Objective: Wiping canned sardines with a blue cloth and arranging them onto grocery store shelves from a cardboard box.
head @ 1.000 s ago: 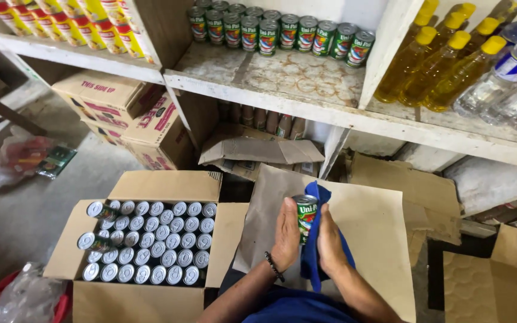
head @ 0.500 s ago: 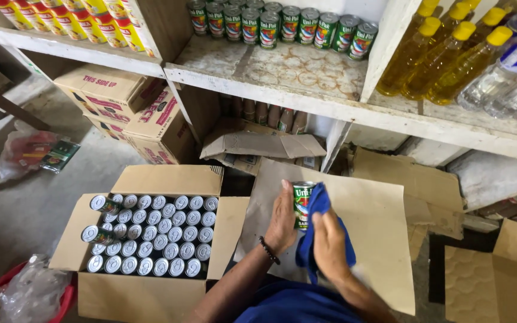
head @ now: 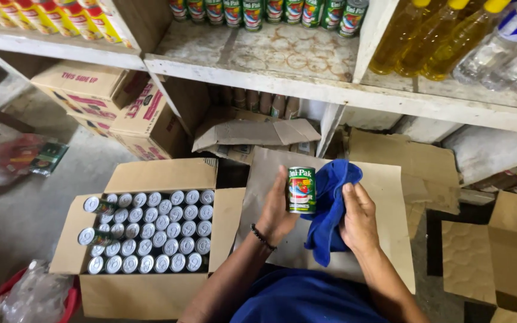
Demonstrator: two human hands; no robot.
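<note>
My left hand (head: 277, 209) grips a small green-labelled tin can (head: 301, 190), held upright in front of me. A blue cloth (head: 329, 206) is pressed against the can's right side by my right hand (head: 359, 216), which holds the cloth bunched in its fingers. Both hands hover over a flattened sheet of cardboard (head: 384, 239). To the left, an open cardboard box (head: 151, 239) holds several rows of the same cans standing upright, two lying on their sides at its left edge.
A white shelf (head: 306, 72) ahead carries a row of cans (head: 270, 12) at its back and bottles of yellow oil (head: 432, 36) to the right. Stacked cartons (head: 103, 101) sit under the left shelf. Loose cardboard (head: 498, 251) lies right; a red basin (head: 31, 296) is at lower left.
The hands have lifted the can and cloth a little higher, and the view has tilted down toward the floor. The right hand has shifted the cloth along the can's side.
</note>
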